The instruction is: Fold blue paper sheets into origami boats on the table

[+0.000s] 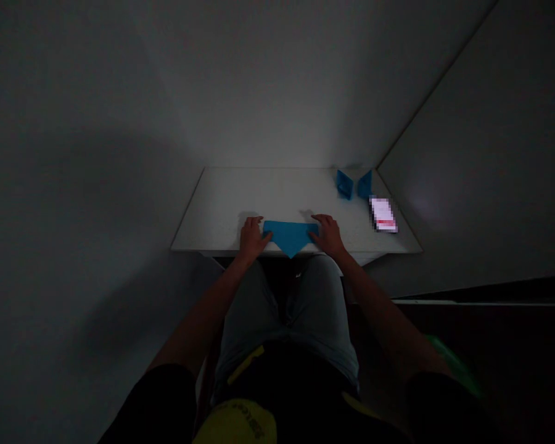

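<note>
A blue sheet of paper [290,235], folded into a downward-pointing triangle shape, lies at the near edge of a small white table [277,191]. My left hand [252,237] rests on its left end with the fingers laid flat on the paper's corner. My right hand [327,234] presses the right end in the same way, fingers stretched out over the paper. Both hands touch the paper and the tabletop.
Two folded blue paper shapes [354,184] stand at the table's far right corner. A phone [383,215] with a lit screen lies near the right edge. Walls close in on the left, back and right. My legs are under the table's front edge.
</note>
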`<state>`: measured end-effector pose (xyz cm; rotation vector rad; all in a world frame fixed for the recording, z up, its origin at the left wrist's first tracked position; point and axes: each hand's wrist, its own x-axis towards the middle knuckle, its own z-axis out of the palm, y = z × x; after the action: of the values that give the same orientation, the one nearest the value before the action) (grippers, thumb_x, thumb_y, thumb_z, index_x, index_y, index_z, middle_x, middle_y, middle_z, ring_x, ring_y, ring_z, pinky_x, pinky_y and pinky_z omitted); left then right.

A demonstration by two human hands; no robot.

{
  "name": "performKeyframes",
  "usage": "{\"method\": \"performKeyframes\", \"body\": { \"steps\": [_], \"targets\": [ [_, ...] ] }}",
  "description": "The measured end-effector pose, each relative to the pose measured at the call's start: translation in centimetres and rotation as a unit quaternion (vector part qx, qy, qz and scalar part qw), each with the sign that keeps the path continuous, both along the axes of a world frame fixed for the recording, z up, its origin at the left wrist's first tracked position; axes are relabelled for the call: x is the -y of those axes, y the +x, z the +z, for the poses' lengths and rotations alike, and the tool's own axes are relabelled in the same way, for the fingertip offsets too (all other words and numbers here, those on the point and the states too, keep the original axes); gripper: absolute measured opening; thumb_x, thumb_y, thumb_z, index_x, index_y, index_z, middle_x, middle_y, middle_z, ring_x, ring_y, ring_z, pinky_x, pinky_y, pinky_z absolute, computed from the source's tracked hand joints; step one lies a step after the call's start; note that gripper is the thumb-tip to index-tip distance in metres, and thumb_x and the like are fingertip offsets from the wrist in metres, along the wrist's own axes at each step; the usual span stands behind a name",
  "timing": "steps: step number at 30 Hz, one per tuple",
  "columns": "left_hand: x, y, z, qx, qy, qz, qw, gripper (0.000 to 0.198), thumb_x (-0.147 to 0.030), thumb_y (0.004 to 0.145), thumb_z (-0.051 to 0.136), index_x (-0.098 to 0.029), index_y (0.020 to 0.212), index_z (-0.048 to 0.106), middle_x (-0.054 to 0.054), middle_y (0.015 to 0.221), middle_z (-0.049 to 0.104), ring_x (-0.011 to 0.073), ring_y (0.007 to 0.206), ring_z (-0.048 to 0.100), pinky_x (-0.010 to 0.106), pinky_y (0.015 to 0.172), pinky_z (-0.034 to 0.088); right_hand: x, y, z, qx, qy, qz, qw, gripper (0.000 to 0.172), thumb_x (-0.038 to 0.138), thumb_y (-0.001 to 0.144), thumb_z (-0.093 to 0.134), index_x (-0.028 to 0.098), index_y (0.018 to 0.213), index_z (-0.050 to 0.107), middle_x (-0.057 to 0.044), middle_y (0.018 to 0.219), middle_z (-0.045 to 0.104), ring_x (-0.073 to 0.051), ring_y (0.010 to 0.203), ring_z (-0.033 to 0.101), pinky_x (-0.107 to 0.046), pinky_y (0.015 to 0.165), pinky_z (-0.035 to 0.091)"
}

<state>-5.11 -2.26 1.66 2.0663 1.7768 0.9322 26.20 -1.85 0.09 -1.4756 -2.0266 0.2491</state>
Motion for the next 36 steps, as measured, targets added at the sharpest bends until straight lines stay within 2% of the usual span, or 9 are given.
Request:
{"method": "performKeyframes", "body": {
  "steps": [2, 5, 7, 11, 14, 18, 23, 28, 36],
  "targets": [
    [0.4, -0.1, -0.1, -0.026, 0.034, -0.024, 0.999, 0.050, -0.032, 0.089, 0.078, -0.019, 0.136, 0.064, 0.017, 0.139, 0.064, 0.0330, 0.130, 0.062, 0.049, 0.110, 0.051, 0.8, 0.0, 0.2, 0.041, -0.006, 0.048, 0.998, 0.041, 0.037, 0.101, 0.062, 0.025, 0.139, 0.069, -0.015, 0.150, 0.064, -0.036, 0.136, 0.059, -0.056, 0.109, 0.049],
    [1.1, -0.8, -0.2, -0.061, 0.020, -0.146, 0.987, 0.025, -0.030, 0.102, 0.063, -0.023, 0.124, 0.072, 0.012, 0.133, 0.072, 0.0276, 0.129, 0.066, 0.047, 0.114, 0.049, 2.2, 0.5, 0.8, 0.078, -0.038, 0.122, 0.989, 0.033, 0.037, 0.108, 0.053, 0.031, 0.132, 0.074, -0.009, 0.147, 0.070, -0.033, 0.136, 0.062, -0.057, 0.108, 0.048],
    [1.6, -1.6, -0.5, -0.076, 0.008, -0.215, 0.974, 0.026, -0.033, 0.105, 0.060, -0.024, 0.125, 0.074, 0.009, 0.135, 0.074, 0.0253, 0.131, 0.066, 0.047, 0.118, 0.047, 2.8, 1.2, 1.1, 0.085, -0.049, 0.156, 0.983, 0.036, 0.043, 0.107, 0.058, 0.033, 0.139, 0.071, -0.008, 0.150, 0.068, -0.033, 0.140, 0.061, -0.057, 0.110, 0.047],
    [2.6, -3.5, -0.9, -0.096, 0.010, -0.277, 0.956, 0.047, -0.041, 0.099, 0.072, -0.028, 0.143, 0.067, 0.010, 0.153, 0.066, 0.0262, 0.146, 0.058, 0.051, 0.127, 0.039, 2.7, 3.2, 1.8, 0.090, -0.089, 0.224, 0.966, 0.056, 0.053, 0.098, 0.073, 0.037, 0.150, 0.064, -0.006, 0.162, 0.057, -0.034, 0.150, 0.053, -0.057, 0.117, 0.044],
    [2.6, -4.5, -0.6, -0.100, -0.012, -0.302, 0.948, 0.040, -0.034, 0.101, 0.068, -0.032, 0.141, 0.069, 0.006, 0.152, 0.068, 0.0222, 0.144, 0.061, 0.051, 0.127, 0.039, 1.9, 4.2, 2.5, 0.067, -0.115, 0.268, 0.954, 0.049, 0.051, 0.099, 0.071, 0.037, 0.145, 0.068, -0.002, 0.160, 0.060, -0.030, 0.149, 0.056, -0.054, 0.119, 0.046],
    [1.6, -4.4, 0.4, -0.086, -0.033, -0.308, 0.947, 0.028, -0.029, 0.103, 0.064, -0.034, 0.127, 0.077, 0.003, 0.140, 0.075, 0.0204, 0.133, 0.069, 0.048, 0.119, 0.047, 1.0, 4.2, 3.0, 0.027, -0.116, 0.291, 0.949, 0.030, 0.045, 0.103, 0.065, 0.035, 0.129, 0.078, -0.002, 0.148, 0.070, -0.027, 0.138, 0.066, -0.051, 0.116, 0.052],
    [0.0, -3.0, 1.2, -0.072, -0.042, -0.293, 0.952, 0.016, -0.033, 0.097, 0.073, -0.029, 0.111, 0.080, 0.005, 0.123, 0.079, 0.0233, 0.120, 0.072, 0.043, 0.108, 0.054, 0.7, 3.0, 2.2, 0.034, -0.091, 0.223, 0.970, 0.026, 0.046, 0.103, 0.065, 0.031, 0.118, 0.079, -0.007, 0.139, 0.074, -0.029, 0.128, 0.069, -0.053, 0.111, 0.053],
    [-1.7, -2.2, 0.5, -0.092, -0.065, -0.211, 0.971, 0.056, -0.040, 0.079, 0.090, -0.023, 0.129, 0.070, 0.012, 0.130, 0.067, 0.0312, 0.124, 0.064, 0.047, 0.109, 0.054, -0.5, 2.9, 1.1, 0.051, -0.085, 0.140, 0.985, 0.055, 0.052, 0.089, 0.082, 0.025, 0.136, 0.072, -0.016, 0.138, 0.068, -0.038, 0.131, 0.063, -0.058, 0.113, 0.050],
    [-3.4, -1.7, -0.3, -0.112, -0.114, -0.171, 0.972, 0.057, -0.042, 0.065, 0.097, -0.021, 0.109, 0.066, 0.012, 0.120, 0.063, 0.0326, 0.116, 0.062, 0.046, 0.096, 0.057, -2.6, 3.5, 0.8, 0.067, -0.138, 0.146, 0.977, 0.052, 0.056, 0.080, 0.089, 0.028, 0.121, 0.076, -0.014, 0.127, 0.065, -0.037, 0.123, 0.061, -0.057, 0.107, 0.053]
  ]
}}
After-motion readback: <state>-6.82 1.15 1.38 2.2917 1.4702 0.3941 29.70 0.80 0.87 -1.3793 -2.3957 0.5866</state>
